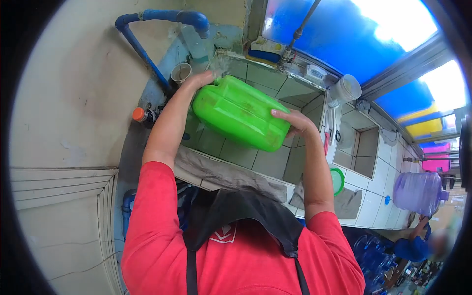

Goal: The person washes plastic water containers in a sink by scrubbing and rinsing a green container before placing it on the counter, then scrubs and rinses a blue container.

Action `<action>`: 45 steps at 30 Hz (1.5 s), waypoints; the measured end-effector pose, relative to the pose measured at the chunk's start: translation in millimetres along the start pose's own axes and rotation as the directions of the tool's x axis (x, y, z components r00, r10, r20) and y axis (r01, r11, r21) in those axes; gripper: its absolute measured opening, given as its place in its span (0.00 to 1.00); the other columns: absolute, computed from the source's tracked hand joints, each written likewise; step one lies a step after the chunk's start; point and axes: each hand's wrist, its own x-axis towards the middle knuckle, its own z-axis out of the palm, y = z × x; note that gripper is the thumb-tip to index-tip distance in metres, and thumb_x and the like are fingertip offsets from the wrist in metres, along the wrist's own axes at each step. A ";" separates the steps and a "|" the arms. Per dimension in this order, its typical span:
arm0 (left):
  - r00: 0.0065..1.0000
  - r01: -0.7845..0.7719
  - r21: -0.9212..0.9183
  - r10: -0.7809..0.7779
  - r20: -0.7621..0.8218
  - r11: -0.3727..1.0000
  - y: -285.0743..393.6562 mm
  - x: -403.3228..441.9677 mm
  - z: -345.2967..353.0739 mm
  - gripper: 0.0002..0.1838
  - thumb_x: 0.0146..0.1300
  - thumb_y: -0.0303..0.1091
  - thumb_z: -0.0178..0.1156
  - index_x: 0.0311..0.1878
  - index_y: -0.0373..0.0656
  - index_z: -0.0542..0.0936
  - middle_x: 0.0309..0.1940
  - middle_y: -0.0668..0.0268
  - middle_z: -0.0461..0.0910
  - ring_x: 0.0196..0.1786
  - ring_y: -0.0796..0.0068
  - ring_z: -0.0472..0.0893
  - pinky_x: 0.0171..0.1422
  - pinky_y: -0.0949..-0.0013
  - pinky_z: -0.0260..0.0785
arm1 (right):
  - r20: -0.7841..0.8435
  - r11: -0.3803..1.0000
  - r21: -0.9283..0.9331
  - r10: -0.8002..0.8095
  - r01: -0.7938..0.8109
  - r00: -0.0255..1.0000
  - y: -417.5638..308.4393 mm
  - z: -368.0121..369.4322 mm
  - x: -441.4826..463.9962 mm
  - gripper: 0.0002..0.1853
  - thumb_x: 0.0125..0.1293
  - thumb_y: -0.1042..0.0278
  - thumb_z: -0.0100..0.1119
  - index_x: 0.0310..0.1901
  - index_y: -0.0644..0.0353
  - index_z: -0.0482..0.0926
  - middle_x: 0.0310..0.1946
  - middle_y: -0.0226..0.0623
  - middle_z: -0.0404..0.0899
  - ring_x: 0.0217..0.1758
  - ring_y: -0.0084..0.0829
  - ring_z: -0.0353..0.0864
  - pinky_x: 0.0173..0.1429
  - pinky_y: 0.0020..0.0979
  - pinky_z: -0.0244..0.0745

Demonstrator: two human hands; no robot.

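Observation:
A bright green plastic jerrycan (241, 113) lies on its side over the tiled basin (265, 164), held between both hands. My left hand (205, 78) grips its top end beneath the blue pipe spout (200, 27); most of those fingers are hidden behind the can. Water runs from the spout and splashes beside that hand. My right hand (298, 121) clasps the bottom end, thumb on the upper face and the other fingers underneath. Brown smudges mark the can's upper side.
A white cup (181, 72) stands left of the basin, near an orange-capped bottle (139, 114). Right of it are a white bucket (345, 88), a green ring (337, 181) and a purple water jug (418, 192). A grey cloth (221, 172) drapes the front edge.

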 end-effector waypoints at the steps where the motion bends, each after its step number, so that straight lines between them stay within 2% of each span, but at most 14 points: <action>1: 1.000 0.000 0.006 0.000 0.006 1.000 -12.1 15.2 -5.9 0.29 0.73 0.56 0.47 0.59 0.37 0.77 0.49 0.62 0.81 0.47 0.69 0.79 0.55 0.61 0.71 | -0.006 1.000 -0.008 -0.005 0.004 1.000 -0.7 0.5 -0.1 0.55 0.48 0.25 0.68 0.69 0.59 0.68 0.59 0.50 0.76 0.58 0.47 0.79 0.49 0.48 0.83; 4: 0.947 -0.305 0.290 0.320 -0.003 0.907 -23.3 30.2 -14.9 0.31 0.72 0.59 0.48 0.57 0.37 0.79 0.46 0.61 0.81 0.43 0.68 0.80 0.50 0.62 0.73 | -0.008 1.000 -0.019 -0.002 0.002 1.000 -3.7 0.7 -3.6 0.55 0.48 0.25 0.68 0.69 0.59 0.68 0.58 0.50 0.76 0.58 0.47 0.80 0.49 0.47 0.83; 7: 0.999 0.032 0.319 -0.018 -0.045 0.947 -8.8 11.1 -14.4 0.33 0.69 0.60 0.50 0.58 0.37 0.79 0.56 0.58 0.80 0.54 0.59 0.78 0.59 0.58 0.68 | 0.000 1.000 -0.015 -0.001 0.001 1.000 -3.3 -1.3 -6.5 0.54 0.48 0.24 0.67 0.69 0.58 0.68 0.58 0.48 0.77 0.57 0.47 0.80 0.50 0.48 0.82; 13: 0.993 0.053 -0.054 -0.047 0.105 0.997 16.1 -25.7 7.3 0.24 0.71 0.55 0.55 0.51 0.42 0.81 0.38 0.68 0.80 0.43 0.77 0.80 0.48 0.74 0.72 | 0.021 0.997 0.075 0.009 -0.011 1.000 15.6 -14.9 -12.6 0.53 0.50 0.24 0.66 0.69 0.56 0.67 0.61 0.47 0.74 0.61 0.47 0.77 0.57 0.52 0.78; 15: 0.943 -0.263 -0.346 0.316 0.106 0.901 31.1 -45.0 29.3 0.19 0.70 0.50 0.59 0.50 0.43 0.79 0.45 0.70 0.79 0.48 0.81 0.78 0.55 0.74 0.71 | 0.019 0.993 0.118 0.024 -0.026 1.000 25.2 -16.0 -22.7 0.53 0.50 0.24 0.65 0.70 0.56 0.67 0.63 0.47 0.73 0.63 0.47 0.75 0.59 0.52 0.77; 19: 0.913 -0.353 -0.324 0.399 0.085 0.878 41.4 -32.2 40.5 0.16 0.71 0.44 0.59 0.52 0.42 0.79 0.43 0.71 0.80 0.49 0.79 0.79 0.54 0.73 0.72 | -0.030 0.967 0.255 0.028 -0.020 0.999 48.6 -14.0 -32.7 0.54 0.48 0.28 0.70 0.70 0.58 0.67 0.68 0.49 0.68 0.70 0.49 0.69 0.67 0.60 0.67; 21: 0.891 -0.453 0.168 0.438 0.123 0.875 58.8 -19.0 35.7 0.24 0.70 0.53 0.56 0.54 0.41 0.80 0.48 0.64 0.82 0.53 0.74 0.80 0.59 0.68 0.72 | -0.056 0.959 0.282 0.047 -0.029 0.997 62.0 -11.0 -35.3 0.54 0.48 0.28 0.70 0.70 0.57 0.66 0.69 0.48 0.67 0.71 0.49 0.67 0.67 0.60 0.68; 22: 0.891 -0.452 0.158 0.437 0.119 0.878 75.2 -23.0 35.8 0.24 0.70 0.53 0.56 0.54 0.41 0.80 0.48 0.64 0.82 0.53 0.74 0.80 0.59 0.68 0.72 | -0.137 0.974 0.225 0.054 -0.023 0.989 61.9 -1.7 -44.0 0.55 0.49 0.24 0.66 0.70 0.58 0.67 0.64 0.48 0.72 0.63 0.50 0.74 0.64 0.56 0.72; 24: 0.962 -0.223 0.636 0.273 0.020 0.738 115.9 -33.4 47.8 0.37 0.64 0.66 0.53 0.58 0.40 0.81 0.53 0.54 0.82 0.57 0.64 0.80 0.65 0.64 0.68 | -0.213 0.987 0.155 0.060 -0.026 0.975 55.7 23.7 -60.4 0.55 0.49 0.19 0.61 0.69 0.58 0.68 0.59 0.48 0.77 0.55 0.51 0.81 0.60 0.52 0.76; 31: 0.887 0.070 0.872 0.369 -0.276 0.484 143.3 -38.5 156.7 0.38 0.58 0.63 0.55 0.60 0.39 0.80 0.71 0.47 0.63 0.76 0.48 0.60 0.71 0.36 0.58 | -0.321 0.813 -0.539 0.044 -0.220 0.946 14.1 131.4 -54.2 0.49 0.56 0.17 0.50 0.52 0.65 0.82 0.38 0.50 0.86 0.50 0.38 0.85 0.54 0.38 0.78; 33: 0.898 0.111 0.896 0.343 -0.275 0.429 151.4 -63.5 177.1 0.32 0.57 0.52 0.60 0.59 0.39 0.80 0.74 0.48 0.56 0.79 0.45 0.47 0.68 0.23 0.53 | -0.060 0.879 -0.469 -0.129 0.086 0.990 29.3 145.9 -35.7 0.43 0.59 0.25 0.56 0.54 0.64 0.81 0.45 0.53 0.85 0.53 0.41 0.84 0.58 0.39 0.76; 36: 0.783 0.063 0.930 0.560 -0.271 0.362 117.3 -64.3 197.7 0.28 0.54 0.44 0.64 0.57 0.39 0.79 0.72 0.48 0.58 0.79 0.45 0.46 0.67 0.22 0.54 | -0.102 0.831 -0.430 -0.434 0.354 0.895 95.0 153.5 15.7 0.35 0.62 0.36 0.62 0.53 0.64 0.82 0.42 0.48 0.86 0.48 0.42 0.85 0.54 0.39 0.78; 42: 0.566 -0.369 0.873 0.822 -0.061 0.319 79.9 -61.2 143.1 0.12 0.49 0.31 0.64 0.37 0.39 0.78 0.66 0.55 0.72 0.76 0.48 0.60 0.72 0.39 0.59 | 0.047 0.941 -0.339 0.022 -0.005 0.999 208.5 74.6 71.5 0.18 0.65 0.55 0.59 0.48 0.60 0.82 0.32 0.34 0.81 0.29 0.30 0.77 0.31 0.33 0.73; 45: 0.497 -0.518 0.784 0.866 -0.048 0.341 79.6 -67.8 90.5 0.10 0.48 0.30 0.66 0.32 0.40 0.76 0.65 0.56 0.74 0.73 0.49 0.66 0.72 0.51 0.62 | -0.356 0.779 0.627 0.317 -0.027 0.879 214.6 46.5 48.3 0.18 0.70 0.51 0.53 0.49 0.56 0.79 0.31 0.31 0.79 0.28 0.26 0.73 0.31 0.32 0.71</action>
